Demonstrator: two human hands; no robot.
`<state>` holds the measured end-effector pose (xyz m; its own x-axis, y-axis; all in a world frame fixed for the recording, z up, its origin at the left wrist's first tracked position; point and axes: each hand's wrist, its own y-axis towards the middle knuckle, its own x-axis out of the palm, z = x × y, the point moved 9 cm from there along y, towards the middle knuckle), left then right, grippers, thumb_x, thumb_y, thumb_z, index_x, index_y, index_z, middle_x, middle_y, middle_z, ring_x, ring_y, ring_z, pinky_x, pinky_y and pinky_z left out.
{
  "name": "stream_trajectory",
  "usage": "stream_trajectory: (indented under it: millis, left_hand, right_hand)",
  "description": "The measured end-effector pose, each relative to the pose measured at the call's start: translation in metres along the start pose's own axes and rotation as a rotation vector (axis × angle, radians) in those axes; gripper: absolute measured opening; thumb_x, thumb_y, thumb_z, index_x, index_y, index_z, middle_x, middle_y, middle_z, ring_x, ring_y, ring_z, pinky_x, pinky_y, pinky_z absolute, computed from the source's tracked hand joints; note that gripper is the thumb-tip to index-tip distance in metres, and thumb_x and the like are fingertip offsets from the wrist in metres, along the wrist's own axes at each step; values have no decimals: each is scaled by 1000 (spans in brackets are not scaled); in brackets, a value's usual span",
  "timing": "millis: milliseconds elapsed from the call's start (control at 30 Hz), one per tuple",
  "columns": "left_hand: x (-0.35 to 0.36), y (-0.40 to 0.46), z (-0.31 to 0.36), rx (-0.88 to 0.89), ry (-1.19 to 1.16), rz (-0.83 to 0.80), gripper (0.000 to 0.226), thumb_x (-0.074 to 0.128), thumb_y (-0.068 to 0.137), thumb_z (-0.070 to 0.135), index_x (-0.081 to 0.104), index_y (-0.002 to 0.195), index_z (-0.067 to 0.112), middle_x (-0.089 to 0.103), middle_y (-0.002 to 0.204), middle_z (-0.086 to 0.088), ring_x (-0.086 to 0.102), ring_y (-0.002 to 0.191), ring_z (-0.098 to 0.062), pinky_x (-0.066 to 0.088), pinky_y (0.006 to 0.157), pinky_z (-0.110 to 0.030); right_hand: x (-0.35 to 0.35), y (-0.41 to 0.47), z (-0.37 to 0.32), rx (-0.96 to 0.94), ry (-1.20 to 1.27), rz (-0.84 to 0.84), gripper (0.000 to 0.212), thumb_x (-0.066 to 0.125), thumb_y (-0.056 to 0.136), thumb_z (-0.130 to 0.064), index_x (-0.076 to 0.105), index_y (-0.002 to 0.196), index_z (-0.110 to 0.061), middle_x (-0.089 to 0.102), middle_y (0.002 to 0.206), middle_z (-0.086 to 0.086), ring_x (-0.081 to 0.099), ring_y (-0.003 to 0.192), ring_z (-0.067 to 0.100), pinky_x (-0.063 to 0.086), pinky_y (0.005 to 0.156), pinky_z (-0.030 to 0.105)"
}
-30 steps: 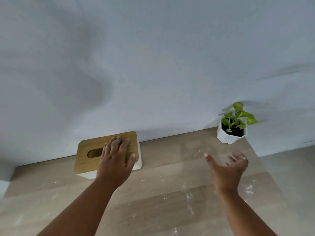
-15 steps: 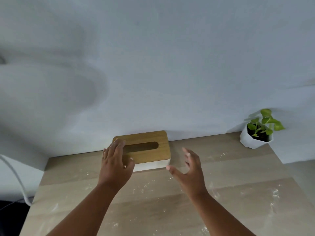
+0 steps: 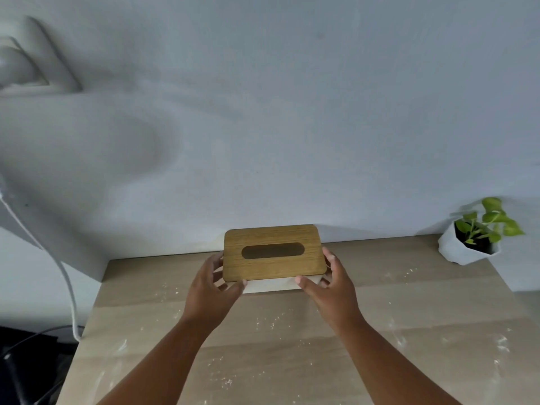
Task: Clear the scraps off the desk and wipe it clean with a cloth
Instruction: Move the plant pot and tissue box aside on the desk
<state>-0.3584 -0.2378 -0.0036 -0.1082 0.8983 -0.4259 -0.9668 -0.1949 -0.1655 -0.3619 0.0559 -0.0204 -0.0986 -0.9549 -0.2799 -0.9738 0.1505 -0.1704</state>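
A tissue box with a brown wooden lid and a white base stands at the back of the light wooden desk, against the wall. My left hand grips its left end, thumb on the front corner. My right hand grips its right end the same way. No tissue shows in the lid's dark slot. White crumbs and powdery smears are scattered over the desk top. No cloth is in view.
A small green plant in a white faceted pot stands at the desk's back right corner. A white cable hangs down past the desk's left edge, above dark items on the floor.
My left hand slid off the lid to the box's left end. My right hand came in from mid-air and took the right end. The view swung left.
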Motion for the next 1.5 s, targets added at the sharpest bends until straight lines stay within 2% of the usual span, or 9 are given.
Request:
stream_trajectory:
  millis: [267, 433, 667, 767, 833, 967, 1167, 1400, 1500]
  left_hand:
    - [8, -7, 10, -1, -119, -3, 59, 83, 79, 19, 58, 127, 44, 68, 116, 21, 61, 103, 14, 47, 69, 0]
    - [21, -13, 30, 35, -137, -11, 58, 83, 80, 18, 58, 124, 46, 65, 112, 32, 61, 103, 14, 46, 69, 1]
    - [56, -19, 55, 51, -126, -23, 60, 83, 80, 20, 56, 125, 49, 61, 111, 41, 59, 103, 17, 45, 69, 2]
    - [79, -23, 66, 48, -126, -24, 59, 83, 79, 21, 56, 122, 51, 61, 112, 40, 60, 103, 15, 46, 69, 1]
    - [100, -27, 76, 50, -122, -30, 60, 84, 78, 20, 56, 121, 52, 61, 111, 40, 60, 102, 15, 46, 68, 1]
    - [149, -35, 100, 55, -117, -50, 60, 84, 78, 20, 57, 121, 51, 62, 112, 39, 61, 103, 15, 46, 69, 1]
    - [224, -40, 129, 47, -114, -55, 61, 83, 80, 16, 56, 125, 45, 64, 111, 35, 60, 102, 16, 45, 68, 2]
    - [279, -41, 143, 30, -85, -50, 58, 84, 79, 20, 55, 118, 52, 61, 113, 39, 58, 104, 17, 47, 67, 1]
    - [291, -45, 140, 8, -84, -33, 59, 84, 80, 19, 55, 120, 51, 63, 114, 34, 58, 104, 17, 47, 67, 0]
  right_hand:
    - [-14, -2, -7, -16, -18, 40, 88, 91, 73, -38, 42, 146, -44, 60, 134, -18, 59, 117, -6, 50, 103, 27]
    - [-37, -5, -14, -20, -11, 62, 87, 92, 72, -36, 44, 144, -45, 62, 132, -17, 61, 117, -2, 52, 105, 33]
    - [-78, 0, -6, -20, 11, 77, 86, 92, 72, -35, 45, 143, -44, 64, 127, -20, 62, 112, -7, 51, 102, 26]
    - [-102, 4, 0, -16, 18, 78, 85, 92, 72, -34, 44, 141, -46, 62, 128, -20, 61, 115, -5, 50, 101, 24]
    - [-124, 7, 6, -11, 14, 79, 85, 92, 73, -34, 45, 143, -40, 61, 132, -17, 60, 118, -2, 50, 102, 25]
    - [-175, 14, 20, 6, 23, 102, 90, 91, 74, -30, 43, 150, -29, 57, 140, -8, 58, 125, 6, 49, 109, 35]
    - [-247, 34, 42, 33, 25, 114, 89, 90, 75, -26, 42, 151, -31, 52, 143, -8, 57, 127, 6, 49, 110, 39]
    - [-297, 55, 67, 28, 26, 92, 93, 90, 74, -30, 41, 152, -31, 52, 144, -10, 54, 130, 6, 48, 111, 37]
    - [-306, 57, 74, 25, 50, 96, 90, 91, 74, -29, 43, 150, -34, 54, 141, -12, 55, 128, 2, 49, 108, 32]
